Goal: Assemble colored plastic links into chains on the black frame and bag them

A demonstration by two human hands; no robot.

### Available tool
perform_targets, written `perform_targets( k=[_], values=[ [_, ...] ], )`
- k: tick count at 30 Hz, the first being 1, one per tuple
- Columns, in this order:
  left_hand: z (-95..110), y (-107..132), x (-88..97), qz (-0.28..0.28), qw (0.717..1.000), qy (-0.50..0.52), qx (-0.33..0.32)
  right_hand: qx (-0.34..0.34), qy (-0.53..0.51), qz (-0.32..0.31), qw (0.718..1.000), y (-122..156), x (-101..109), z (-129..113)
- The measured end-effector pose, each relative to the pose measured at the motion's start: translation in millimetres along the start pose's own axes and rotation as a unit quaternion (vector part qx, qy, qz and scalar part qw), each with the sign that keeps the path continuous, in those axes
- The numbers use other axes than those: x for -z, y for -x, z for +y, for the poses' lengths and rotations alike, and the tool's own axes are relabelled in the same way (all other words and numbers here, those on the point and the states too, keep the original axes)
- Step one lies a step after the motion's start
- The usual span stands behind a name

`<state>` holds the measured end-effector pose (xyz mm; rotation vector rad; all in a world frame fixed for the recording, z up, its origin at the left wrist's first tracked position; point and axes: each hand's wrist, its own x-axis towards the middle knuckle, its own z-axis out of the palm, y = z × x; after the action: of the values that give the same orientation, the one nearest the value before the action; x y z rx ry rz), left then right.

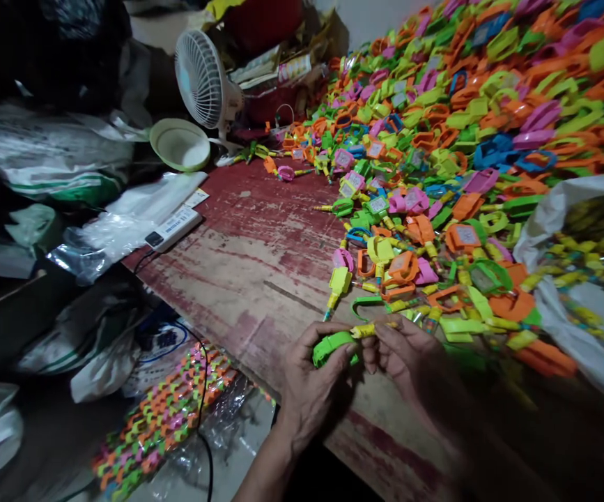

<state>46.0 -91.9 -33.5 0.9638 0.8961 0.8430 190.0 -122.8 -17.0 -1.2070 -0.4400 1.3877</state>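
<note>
Near the front edge of the table, my left hand (pixel 315 376) grips a bright green plastic toy watch (pixel 333 344) between thumb and fingers. My right hand (pixel 400 348) pinches a slim yellow-wrapped tube (pixel 367 330), its end touching or very near the green watch. Whether the two are joined I cannot tell. Just beyond my fingers lies a yellow toy watch (pixel 340 280) with a tube on its end. A large heap of toy watches (pixel 416 202) in orange, green, pink, blue and yellow covers the right and far side.
The worn red wooden table (pixel 239 244) spreads ahead. At right stands a white sack (pixel 552 307) of yellow tubes. A fan (pixel 202 80), a pale green bowl (pixel 180 144) and a white power strip (pixel 175 230) sit at the far left. Below the left edge hang a black cable (pixel 205 390) and bagged colourful pieces (pixel 166 418).
</note>
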Motion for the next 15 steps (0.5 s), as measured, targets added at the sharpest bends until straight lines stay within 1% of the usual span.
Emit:
perform_targets(
  k=[2, 4, 6, 8, 9, 11, 12, 13, 14, 15],
  values=[
    [0, 1, 3.3, -0.010, 1.000, -0.002, 0.003, 0.001, 0.033, -0.018, 0.999, 3, 4, 1],
    [4, 0, 6.2, -0.010, 0.999, -0.041, -0.009, 0.018, 0.095, -0.042, 0.994, 8, 11, 1],
    [8, -2, 6.7, -0.003, 0.996, -0.082, -0.020, 0.069, 0.183, -0.055, 0.979, 13, 17, -1],
    [13, -4, 4.4, -0.011, 0.994, -0.103, -0.022, 0.152, 0.286, -0.053, 0.945, 17, 21, -3],
    [15, -6, 2.5, -0.025, 0.993, -0.111, -0.021, 0.195, 0.338, -0.051, 0.919, 18, 21, -5],
    [19, -8, -1.4, -0.062, 0.990, -0.125, -0.025, 0.267, 0.436, -0.072, 0.856, 18, 19, -8],
    [22, -9, -2.8, -0.077, 0.988, -0.130, -0.026, 0.292, 0.472, -0.089, 0.827, 17, 17, -10],
    [24, -10, -3.6, -0.087, 0.987, -0.130, -0.025, 0.309, 0.497, -0.105, 0.804, 15, 16, -11],
    [26, -10, -4.0, -0.093, 0.988, -0.123, -0.020, 0.321, 0.509, -0.117, 0.790, 13, 16, -12],
    [27, -10, -3.9, -0.096, 0.989, -0.109, -0.013, 0.326, 0.514, -0.122, 0.784, 11, 18, -12]
  ],
)
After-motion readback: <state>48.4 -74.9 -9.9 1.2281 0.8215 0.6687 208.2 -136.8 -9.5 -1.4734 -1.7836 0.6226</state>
